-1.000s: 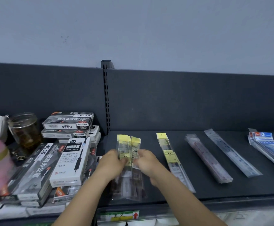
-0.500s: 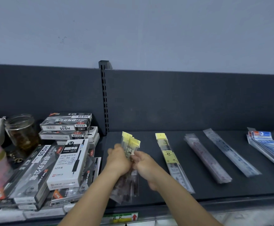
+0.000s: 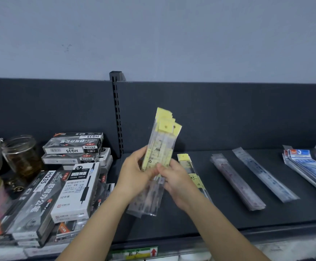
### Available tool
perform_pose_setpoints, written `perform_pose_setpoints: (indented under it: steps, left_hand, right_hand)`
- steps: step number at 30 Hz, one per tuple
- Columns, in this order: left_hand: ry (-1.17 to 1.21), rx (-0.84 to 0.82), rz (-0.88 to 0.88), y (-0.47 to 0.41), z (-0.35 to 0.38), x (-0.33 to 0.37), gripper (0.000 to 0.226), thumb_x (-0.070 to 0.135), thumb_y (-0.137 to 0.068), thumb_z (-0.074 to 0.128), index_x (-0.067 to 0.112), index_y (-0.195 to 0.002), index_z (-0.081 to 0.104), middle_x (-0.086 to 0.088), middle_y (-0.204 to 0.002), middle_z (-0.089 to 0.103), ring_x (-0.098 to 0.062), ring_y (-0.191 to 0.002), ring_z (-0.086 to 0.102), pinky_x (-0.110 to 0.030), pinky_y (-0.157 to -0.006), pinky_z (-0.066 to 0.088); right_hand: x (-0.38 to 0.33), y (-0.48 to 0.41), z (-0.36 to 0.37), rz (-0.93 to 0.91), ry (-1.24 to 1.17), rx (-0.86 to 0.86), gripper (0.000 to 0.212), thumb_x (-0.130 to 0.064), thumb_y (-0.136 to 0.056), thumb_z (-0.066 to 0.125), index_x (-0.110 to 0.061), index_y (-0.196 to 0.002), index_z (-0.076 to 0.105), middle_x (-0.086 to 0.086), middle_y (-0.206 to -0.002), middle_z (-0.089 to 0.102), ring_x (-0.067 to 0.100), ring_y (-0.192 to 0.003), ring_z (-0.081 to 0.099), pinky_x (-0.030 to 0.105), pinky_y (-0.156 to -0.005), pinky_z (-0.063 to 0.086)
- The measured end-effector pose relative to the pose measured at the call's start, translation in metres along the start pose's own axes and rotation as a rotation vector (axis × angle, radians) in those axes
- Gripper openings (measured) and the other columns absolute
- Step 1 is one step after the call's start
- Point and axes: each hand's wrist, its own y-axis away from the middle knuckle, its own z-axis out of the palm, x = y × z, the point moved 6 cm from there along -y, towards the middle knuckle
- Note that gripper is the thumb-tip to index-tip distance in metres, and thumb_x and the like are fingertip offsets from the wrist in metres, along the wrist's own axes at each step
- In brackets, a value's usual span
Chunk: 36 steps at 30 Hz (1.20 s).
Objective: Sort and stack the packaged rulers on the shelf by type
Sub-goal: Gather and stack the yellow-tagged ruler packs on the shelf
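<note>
Your left hand and right hand both grip the bundle of yellow-topped ruler packs around its middle. It is raised above the dark shelf and tilted, with the header cards fanned at the top. Just right of it a single yellow-topped pack lies flat, partly hidden by your right hand. Further right lie a reddish clear pack, a bluish clear pack and a blue-labelled stack — pen boxes are piled at the left.

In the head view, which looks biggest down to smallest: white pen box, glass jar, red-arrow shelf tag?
1. white pen box
2. glass jar (farther back, so true size unsure)
3. red-arrow shelf tag, partly cut off
</note>
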Motion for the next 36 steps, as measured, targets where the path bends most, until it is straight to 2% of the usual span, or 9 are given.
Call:
perform_pose_setpoints:
  steps: [5,10,13,16,21,23,26,32,36]
  left_hand:
    - [-0.114,0.125,0.238,0.004,-0.008,0.025,0.065,-0.001,-0.081,0.067,0.039,-0.128,0.047,0.021,-0.115,0.052,0.003,-0.110,0.053,-0.022,-0.097,0.045]
    - [-0.280,0.088,0.241,0.012,-0.015,0.011,0.055,0.007,-0.090,0.059,0.025,-0.140,0.044,0.012,-0.118,0.051,-0.003,-0.113,0.047,-0.014,-0.096,0.037]
    - [-0.243,0.025,0.183,0.014,-0.017,0.004,0.054,0.005,-0.091,0.057,0.033,-0.135,0.044,0.009,-0.114,0.057,0.003,-0.104,0.053,-0.007,-0.088,0.041]
    - [-0.220,0.061,0.164,0.013,-0.022,0.003,0.055,0.008,-0.086,0.065,0.050,-0.117,0.047,0.012,-0.107,0.062,-0.002,-0.096,0.059,-0.021,-0.086,0.050]
    - [-0.134,0.145,0.039,0.008,-0.036,-0.006,0.038,0.002,-0.084,0.065,0.036,-0.095,0.051,0.011,-0.091,0.069,-0.006,-0.086,0.066,-0.034,-0.082,0.054]
    - [-0.099,0.209,0.002,0.005,-0.045,-0.005,0.036,0.003,-0.087,0.062,0.035,-0.095,0.047,0.013,-0.092,0.066,-0.005,-0.087,0.064,-0.032,-0.082,0.052]
    - [-0.043,0.321,-0.043,0.002,-0.060,0.000,0.025,0.008,-0.092,0.056,0.026,-0.107,0.046,0.013,-0.095,0.061,-0.010,-0.091,0.061,-0.027,-0.074,0.046]
    - [0.014,0.368,-0.085,-0.002,-0.071,0.003,0.029,0.011,-0.094,0.052,0.026,-0.119,0.049,0.014,-0.100,0.061,0.001,-0.083,0.059,-0.020,-0.067,0.043]
    - [0.044,0.318,-0.128,-0.001,-0.071,-0.006,0.031,0.008,-0.093,0.053,0.033,-0.111,0.054,0.014,-0.099,0.065,-0.002,-0.084,0.062,-0.023,-0.072,0.047]
  right_hand:
    - [-0.034,0.000,0.011,-0.270,0.084,0.040,0.024,-0.007,-0.098,0.046,-0.025,-0.110,0.056,0.003,-0.113,0.066,0.015,-0.106,0.063,0.033,-0.093,0.051]
    - [-0.025,0.003,0.012,-0.376,0.254,0.027,0.026,-0.010,-0.097,0.047,-0.033,-0.109,0.054,-0.001,-0.114,0.065,0.012,-0.109,0.061,0.040,-0.099,0.048]
    - [-0.018,0.002,0.014,-0.352,0.280,-0.018,0.027,-0.011,-0.098,0.047,-0.034,-0.108,0.054,-0.002,-0.116,0.065,0.010,-0.111,0.060,0.041,-0.101,0.047]
    - [-0.022,0.002,0.022,-0.340,0.280,-0.076,0.028,-0.010,-0.098,0.045,-0.032,-0.111,0.056,-0.001,-0.116,0.065,0.010,-0.109,0.061,0.035,-0.100,0.048]
    - [-0.025,-0.007,0.016,-0.225,0.327,-0.057,0.034,-0.034,-0.099,0.043,-0.027,-0.132,0.052,-0.003,-0.133,0.047,0.008,-0.120,0.049,0.034,-0.109,0.038]
    - [-0.020,-0.017,0.000,-0.156,0.321,0.051,0.046,-0.043,-0.098,0.043,-0.028,-0.141,0.041,-0.009,-0.140,0.042,0.008,-0.125,0.044,0.032,-0.111,0.033]
    - [-0.004,-0.037,-0.021,-0.039,0.721,0.180,0.059,-0.044,-0.092,0.053,-0.015,-0.142,0.039,0.004,-0.138,0.046,0.022,-0.127,0.044,0.036,-0.107,0.036]
    - [0.030,-0.044,-0.008,0.126,1.244,0.090,0.069,-0.061,-0.076,0.064,-0.016,-0.125,0.049,0.004,-0.125,0.054,0.029,-0.121,0.039,0.039,-0.096,0.040]
    - [0.028,-0.040,-0.008,0.139,1.133,0.132,0.056,-0.040,-0.076,0.075,-0.016,-0.122,0.053,0.008,-0.120,0.054,0.028,-0.121,0.045,0.036,-0.098,0.043]
